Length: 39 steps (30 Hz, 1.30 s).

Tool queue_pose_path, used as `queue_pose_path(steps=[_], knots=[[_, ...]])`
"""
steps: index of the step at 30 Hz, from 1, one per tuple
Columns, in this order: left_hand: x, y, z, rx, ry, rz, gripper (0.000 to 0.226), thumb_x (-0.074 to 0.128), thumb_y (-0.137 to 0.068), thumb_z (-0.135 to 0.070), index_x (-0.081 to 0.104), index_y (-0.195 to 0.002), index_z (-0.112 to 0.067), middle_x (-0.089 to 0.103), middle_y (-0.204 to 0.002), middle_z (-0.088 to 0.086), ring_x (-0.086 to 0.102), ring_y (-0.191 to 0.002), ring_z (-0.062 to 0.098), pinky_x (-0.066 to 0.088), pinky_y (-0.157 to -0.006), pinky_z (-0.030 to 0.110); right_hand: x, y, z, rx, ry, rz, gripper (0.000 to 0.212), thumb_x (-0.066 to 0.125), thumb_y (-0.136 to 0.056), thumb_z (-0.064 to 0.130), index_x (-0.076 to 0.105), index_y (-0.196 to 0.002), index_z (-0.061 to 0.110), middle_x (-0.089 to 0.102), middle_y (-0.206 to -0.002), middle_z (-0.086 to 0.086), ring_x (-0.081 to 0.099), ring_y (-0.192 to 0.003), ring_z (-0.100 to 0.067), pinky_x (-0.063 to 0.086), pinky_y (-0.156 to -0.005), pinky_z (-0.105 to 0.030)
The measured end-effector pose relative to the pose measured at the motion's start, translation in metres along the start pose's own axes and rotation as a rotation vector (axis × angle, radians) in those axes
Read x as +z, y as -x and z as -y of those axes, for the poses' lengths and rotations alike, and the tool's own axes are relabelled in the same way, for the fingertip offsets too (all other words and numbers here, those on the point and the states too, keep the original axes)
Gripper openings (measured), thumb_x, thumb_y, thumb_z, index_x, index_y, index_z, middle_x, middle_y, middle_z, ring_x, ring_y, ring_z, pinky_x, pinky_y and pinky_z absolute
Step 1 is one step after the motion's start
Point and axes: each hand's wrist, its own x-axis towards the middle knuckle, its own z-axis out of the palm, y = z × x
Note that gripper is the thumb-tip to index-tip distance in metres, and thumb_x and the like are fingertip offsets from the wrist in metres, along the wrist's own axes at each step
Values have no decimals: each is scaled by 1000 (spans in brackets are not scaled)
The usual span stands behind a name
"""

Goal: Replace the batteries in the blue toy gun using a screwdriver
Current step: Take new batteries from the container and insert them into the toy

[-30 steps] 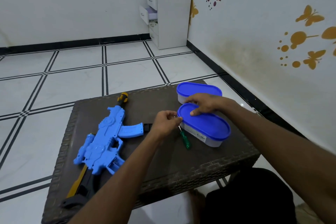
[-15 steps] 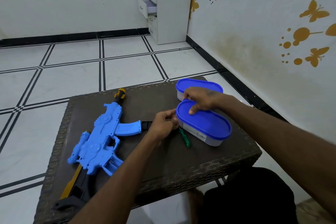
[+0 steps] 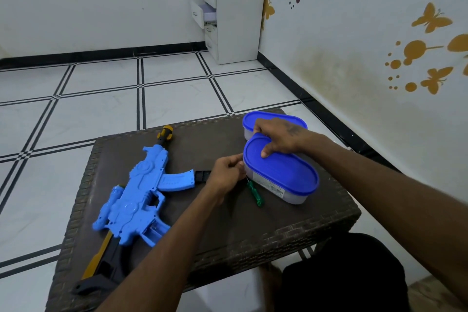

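Right hand point(image 3: 281, 137) presses flat on blue oval container lid point(image 3: 283, 171), frame centre-right; left hand point(image 3: 226, 167) pinches lid rim. Judgement: peel rim upward, brace tub, spare green-handled screwdriver point(image 3: 255, 193).

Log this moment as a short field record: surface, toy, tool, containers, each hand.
surface: dark woven table
toy: blue toy gun lying flat, left part of table, untouched
tool: green-handled screwdriver on table beside near container
containers: two, blue lids on; near container, far container behind it
left hand: fingers at near container's lid edge
right hand: pressing on near lid
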Motion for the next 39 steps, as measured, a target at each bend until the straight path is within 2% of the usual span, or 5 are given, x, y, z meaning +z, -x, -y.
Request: queue_pose_path(steps=[4, 11, 22, 31, 39], knots=[[1, 2, -2, -40, 51, -60, 27, 46, -102, -17, 69, -113, -7, 69, -91, -2, 65, -78, 4, 52, -59, 10, -1, 7, 2, 16, -66, -20, 43, 77, -81, 28, 43, -106, 24, 54, -109, 0, 53, -101, -21, 47, -83, -36], [-1, -3, 3, -176, 179, -143, 23, 63, -92, -31, 76, -92, -12, 74, -87, 2, 69, -80, 13, 59, -74, 28, 7, 12, -1, 39, -231, -71, 43, 78, -80, 24, 47, -111, 26, 56, -120, 2, 54, -113, -20, 49, -96, -44], [-5, -19, -18, -200, 68, -245, 8, 70, -85, -5, 73, -83, 2, 72, -82, 19, 69, -69, 22, 61, -73, 35, -19, 40, 5, 25, -534, -250, 32, 72, -84, 7, 58, -110, 17, 63, -107, -1, 61, -98, -13, 51, -86, -28], [-2, -10, -22, -33, -303, -346, 20, 70, -78, -12, 74, -61, -21, 73, -65, -1, 71, -71, 18, 61, -72, 39, -64, 104, 7, 15, -860, -555, 26, 59, -88, -11, 63, -91, 15, 68, -87, -1, 61, -80, -10, 51, -70, -26], [2, 8, -35, 112, -515, -321, 20, 68, -81, -21, 76, -99, -17, 75, -89, 0, 69, -83, 15, 57, -75, 34, -48, 103, 13, 47, -504, -898, 32, 55, -85, -12, 61, -89, 19, 71, -90, 7, 68, -90, -10, 58, -81, -39]])
